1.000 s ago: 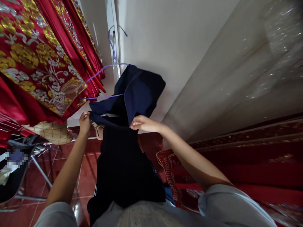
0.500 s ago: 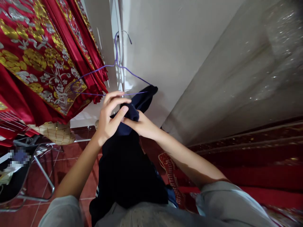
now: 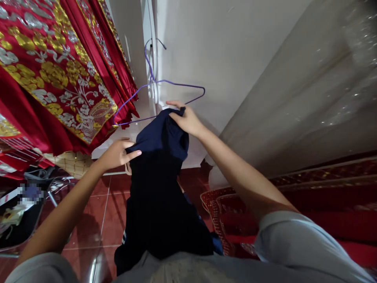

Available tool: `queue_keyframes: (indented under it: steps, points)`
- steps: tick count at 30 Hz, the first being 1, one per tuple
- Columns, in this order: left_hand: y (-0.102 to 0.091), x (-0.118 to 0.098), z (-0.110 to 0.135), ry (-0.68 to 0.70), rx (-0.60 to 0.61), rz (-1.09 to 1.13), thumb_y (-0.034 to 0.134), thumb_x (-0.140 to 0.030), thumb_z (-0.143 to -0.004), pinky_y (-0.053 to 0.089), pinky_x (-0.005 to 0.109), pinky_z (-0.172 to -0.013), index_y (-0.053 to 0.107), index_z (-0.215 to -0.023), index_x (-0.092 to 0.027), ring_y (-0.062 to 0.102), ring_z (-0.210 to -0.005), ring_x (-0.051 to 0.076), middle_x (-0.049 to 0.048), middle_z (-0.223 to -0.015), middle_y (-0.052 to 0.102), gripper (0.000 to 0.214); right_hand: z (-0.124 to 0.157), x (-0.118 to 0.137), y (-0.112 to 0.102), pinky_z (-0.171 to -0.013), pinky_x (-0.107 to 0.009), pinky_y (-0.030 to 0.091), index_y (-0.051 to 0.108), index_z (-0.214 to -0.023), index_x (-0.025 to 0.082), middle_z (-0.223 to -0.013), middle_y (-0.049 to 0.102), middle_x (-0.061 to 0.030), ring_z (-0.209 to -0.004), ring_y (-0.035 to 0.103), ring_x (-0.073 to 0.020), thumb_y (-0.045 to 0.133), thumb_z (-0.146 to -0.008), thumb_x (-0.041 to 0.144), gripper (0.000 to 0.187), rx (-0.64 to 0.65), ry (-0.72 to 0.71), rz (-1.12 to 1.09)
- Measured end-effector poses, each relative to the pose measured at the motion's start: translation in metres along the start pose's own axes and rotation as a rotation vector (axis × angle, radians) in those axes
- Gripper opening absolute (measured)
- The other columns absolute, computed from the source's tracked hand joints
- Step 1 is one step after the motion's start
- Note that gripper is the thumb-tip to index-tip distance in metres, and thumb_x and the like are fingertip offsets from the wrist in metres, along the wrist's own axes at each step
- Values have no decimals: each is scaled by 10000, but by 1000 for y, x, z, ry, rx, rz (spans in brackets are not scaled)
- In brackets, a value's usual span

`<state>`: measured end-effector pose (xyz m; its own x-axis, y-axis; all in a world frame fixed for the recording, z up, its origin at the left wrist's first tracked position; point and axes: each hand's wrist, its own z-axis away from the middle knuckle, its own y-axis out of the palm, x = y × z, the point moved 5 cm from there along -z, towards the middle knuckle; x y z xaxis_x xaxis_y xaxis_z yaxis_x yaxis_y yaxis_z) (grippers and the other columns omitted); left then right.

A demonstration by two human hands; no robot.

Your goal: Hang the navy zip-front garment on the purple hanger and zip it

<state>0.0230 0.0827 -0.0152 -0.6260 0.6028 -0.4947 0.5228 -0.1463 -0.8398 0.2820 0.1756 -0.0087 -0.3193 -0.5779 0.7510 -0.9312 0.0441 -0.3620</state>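
A dark navy and black garment [image 3: 159,137] hangs down in front of me, drawn out between my two hands. My left hand [image 3: 118,153] pinches its left edge between thumb and fingers. At the garment's upper right, my right hand [image 3: 187,118] grips the cloth, thumb on top and one finger stretched out beyond it. Just above and behind the cloth is a purple wire hanger [image 3: 173,83], its lower bar partly hidden by the garment and my right hand. The hanger's hook [image 3: 161,42] points up by a white upright.
Red cloths with gold and silver embroidery [image 3: 73,70] hang at the left. Below them stands a black chair [image 3: 17,224] with things on its seat. A pale wall [image 3: 212,47] rises ahead, with clear plastic sheeting [image 3: 294,98] over red fabric [image 3: 309,220] on the right.
My hands have moved apart, left hand to the left and right hand up, spreading the cloth. The garment has come off the hanger's right end, and the hanger has tilted.
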Motion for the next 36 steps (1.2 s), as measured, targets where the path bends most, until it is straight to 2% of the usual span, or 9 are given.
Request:
queue_keyframes:
  steps: [4, 7, 9, 13, 18, 22, 24, 29, 36]
  points:
    - [15, -5, 21, -90, 191, 91, 572, -595, -948, 511, 343, -808, 705, -779, -206, 633, -753, 221, 50, -769, 665, 444, -6, -49, 22, -1060, -421, 517, 730, -1022, 153, -1130, 751, -117, -1095, 689, -257, 556, -866, 246, 253, 46, 196, -61]
    - [43, 8, 34, -206, 377, -64, 599, -608, -911, 502, 400, -839, 682, -694, -205, 630, -706, 242, 70, -721, 664, 465, 3, -40, 10, -933, -390, 551, 734, -909, 165, -972, 765, -90, -948, 699, -246, 604, -812, 232, 175, -7, 97, 3]
    - [50, 21, 38, -326, 434, -229, 619, -567, -895, 493, 458, -888, 721, -757, -204, 671, -792, 298, 109, -805, 711, 402, 11, -26, -1, -891, -370, 538, 739, -917, 164, -934, 763, -75, -904, 696, -235, 624, -755, 190, 201, -5, 10, 64]
    - [21, 42, 35, -577, 405, -589, 564, -553, -911, 489, 522, -914, 768, -1051, -196, 678, -1000, 412, 196, -1006, 745, 434, 23, -13, -21, -759, -349, 506, 724, -850, 158, -787, 717, -60, -754, 659, -206, 636, -710, 162, 165, -1, 6, 106]
    - [-11, 43, 26, -575, 353, -707, 517, -590, -925, 488, 525, -918, 708, -1257, -236, 622, -1108, 454, 208, -1113, 723, 521, 34, -16, -44, -712, -348, 491, 716, -812, 157, -749, 683, -56, -709, 615, -190, 745, -704, 211, 125, -77, 73, 102]
    - [-17, 39, 23, -520, 166, -669, 600, -652, -858, 464, 596, -943, 715, -1150, -179, 555, -1162, 504, 246, -1218, 667, 567, 35, -12, -48, -725, -366, 513, 714, -804, 166, -774, 693, -64, -740, 627, -208, 812, -706, 301, 193, -54, 71, 97]
    - [-22, 37, 22, -465, 18, -593, 622, -638, -848, 454, 592, -973, 699, -1025, -169, 581, -1107, 466, 223, -1131, 683, 507, 35, -10, -49, -744, -379, 526, 712, -805, 175, -781, 697, -65, -754, 632, -217, 818, -723, 364, 232, -47, 72, 103]
    - [-39, 20, 9, -257, -262, -382, 539, -305, -902, 458, 519, -1021, 615, -841, -205, 640, -937, 330, 113, -887, 673, 139, 36, -4, -45, -798, -406, 541, 715, -811, 191, -843, 725, -81, -817, 653, -245, 791, -761, 432, 257, 10, 55, 95]
    - [-51, 12, -46, -50, -632, 42, 567, -159, -870, 407, 459, -1156, 620, -998, -209, 570, -1311, 289, 104, -1275, 663, 147, 41, 9, -38, -788, -389, 532, 704, -806, 197, -827, 723, -61, -811, 664, -233, 741, -782, 378, 187, 58, 23, 66]
